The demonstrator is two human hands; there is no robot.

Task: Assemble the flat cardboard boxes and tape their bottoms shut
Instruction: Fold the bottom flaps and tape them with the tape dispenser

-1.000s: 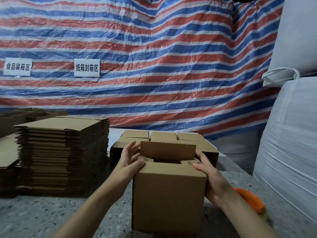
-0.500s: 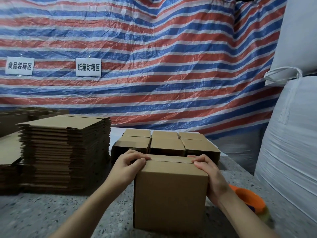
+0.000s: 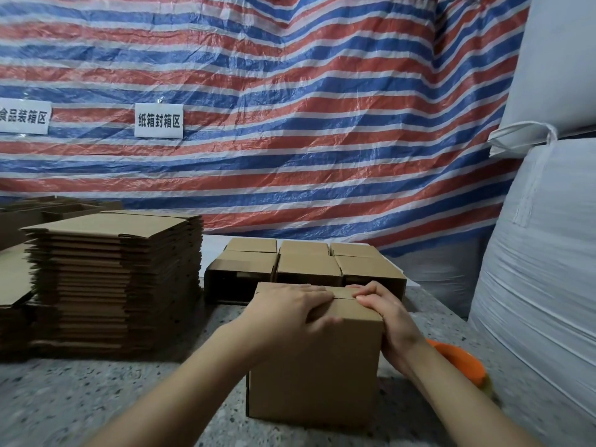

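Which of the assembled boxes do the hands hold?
The nearest box, standing alone in front of the group of finished boxes; the left hand and right hand press its top flaps.

Both hands (image 3: pixel 335 311) atop closed cardboard box (image 3: pixel 314 369)

Backdrop: a crinkled red, white and blue striped tarpaulin (image 3: pixel 290 124) bore two white paper signs (image 3: pixel 159 120). Speckled grey stone desk (image 3: pixel 64 398). White woven bulk sacks (image 3: pixel 541 269) were stacked at right.
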